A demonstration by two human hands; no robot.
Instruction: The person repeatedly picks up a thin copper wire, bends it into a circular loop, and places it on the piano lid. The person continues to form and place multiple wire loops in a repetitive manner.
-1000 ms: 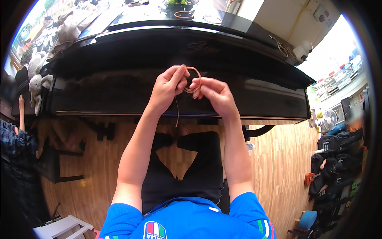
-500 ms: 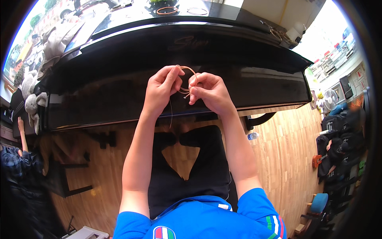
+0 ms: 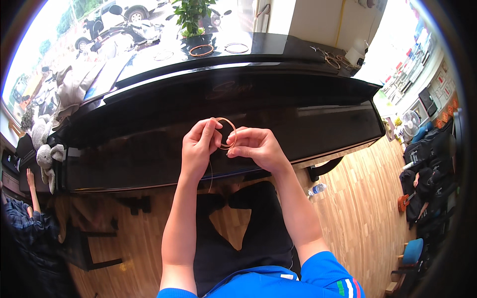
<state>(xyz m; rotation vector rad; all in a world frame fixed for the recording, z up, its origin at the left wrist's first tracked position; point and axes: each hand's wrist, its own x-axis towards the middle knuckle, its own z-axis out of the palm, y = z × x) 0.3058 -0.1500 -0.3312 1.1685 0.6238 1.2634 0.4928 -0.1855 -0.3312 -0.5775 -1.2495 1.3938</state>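
A small copper-coloured coil, which looks like a wound guitar string [image 3: 234, 127], is held up between my two hands in front of a closed black upright piano [image 3: 144, 141]. My left hand [image 3: 197, 148] pinches the coil's left side between thumb and fingers. From below that hand a thin loose end hangs down. My right hand [image 3: 261, 149] is closed on the coil's lower right side, thumb under the fingers, with a small tip of the string showing at the thumb. The fingers hide parts of the loops.
On the piano top lie a copper-coloured coil [image 3: 198, 55], a silvery coil [image 3: 236, 52], a tangle of strings [image 3: 336, 60] and a potted plant [image 3: 190, 17]. Grey plush toys [image 3: 45, 158] sit at left, near another person's arm [image 3: 33, 191]. A water bottle [image 3: 317, 189] lies on the floor.
The view has tilted up, so the piano top shows more and my hands appear lower. Both hands still grip the coil, with my right fingers slightly more closed over its lower side.
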